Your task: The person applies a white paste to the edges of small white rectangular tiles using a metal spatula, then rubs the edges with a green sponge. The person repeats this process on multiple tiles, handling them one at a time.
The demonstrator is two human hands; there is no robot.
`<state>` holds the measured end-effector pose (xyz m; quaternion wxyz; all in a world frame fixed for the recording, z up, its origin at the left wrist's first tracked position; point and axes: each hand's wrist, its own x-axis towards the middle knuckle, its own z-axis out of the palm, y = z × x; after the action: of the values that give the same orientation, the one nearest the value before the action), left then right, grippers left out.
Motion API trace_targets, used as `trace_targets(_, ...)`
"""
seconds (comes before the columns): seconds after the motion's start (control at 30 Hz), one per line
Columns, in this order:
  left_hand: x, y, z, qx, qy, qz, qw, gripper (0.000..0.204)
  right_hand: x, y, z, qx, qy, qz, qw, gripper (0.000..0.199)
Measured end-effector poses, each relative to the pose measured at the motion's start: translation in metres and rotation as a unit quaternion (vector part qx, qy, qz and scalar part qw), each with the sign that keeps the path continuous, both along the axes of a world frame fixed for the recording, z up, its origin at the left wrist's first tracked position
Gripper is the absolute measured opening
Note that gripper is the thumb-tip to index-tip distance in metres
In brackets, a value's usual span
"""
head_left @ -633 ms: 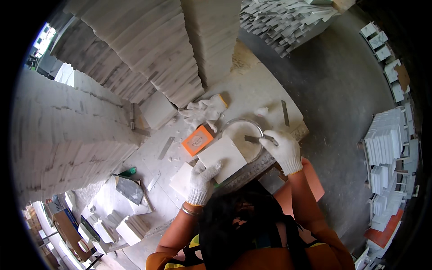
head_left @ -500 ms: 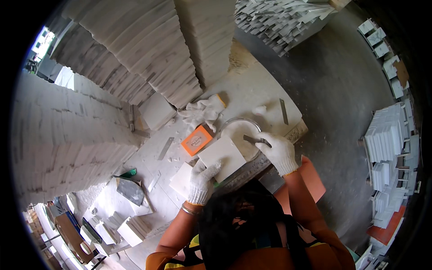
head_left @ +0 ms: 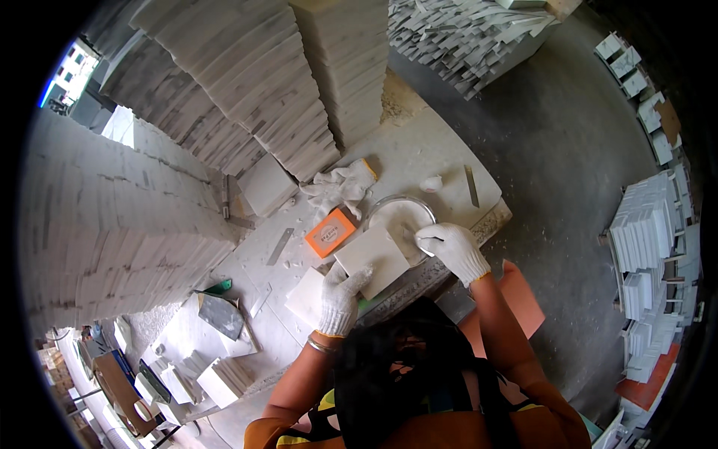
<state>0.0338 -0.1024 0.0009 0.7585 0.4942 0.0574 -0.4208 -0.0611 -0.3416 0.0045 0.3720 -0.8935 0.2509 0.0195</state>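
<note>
My left hand (head_left: pixel 341 303), in a white knit glove, grips the near edge of a square white stone tile (head_left: pixel 372 258). A second white tile (head_left: pixel 303 301) lies partly under it. My right hand (head_left: pixel 451 248), also gloved, is closed at the near right rim of a round metal bowl (head_left: pixel 398 199) holding white paste or powder. Its fingers pinch a flat metal scraper, now mostly hidden by the glove and dipped toward the bowl. Beyond the held tile sits an orange box (head_left: pixel 329 233). A spare white glove (head_left: pixel 340 184) lies crumpled behind the box.
Metal strips lie on the worktable at right (head_left: pixel 471 185) and left (head_left: pixel 280 247). A small white lump (head_left: pixel 431 183) is behind the bowl. Tall tile stacks (head_left: pixel 247 82) rise at the far left; more tiles (head_left: pixel 639 224) stand along the right. A grey slab (head_left: pixel 221 317) rests at left.
My right hand has shifted slightly left and turned, bringing the scraper lower into the bowl so less of it shows. My left hand keeps its hold on the tile.
</note>
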Motion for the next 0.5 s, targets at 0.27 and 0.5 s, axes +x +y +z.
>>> trace_targets(0.27, -0.002, 0.000, -0.009, 0.033, -0.037, -0.012, 0.999, 0.031, -0.006, 0.006, 0.015, 0.169, -0.079, -0.052, 0.981, 0.016)
trace_targets(0.5, -0.002, -0.003, -0.004, 0.058, -0.055, -0.010, 0.997, 0.030, -0.006, 0.027, 0.029, -0.106, -0.122, 0.019, 0.987, 0.017)
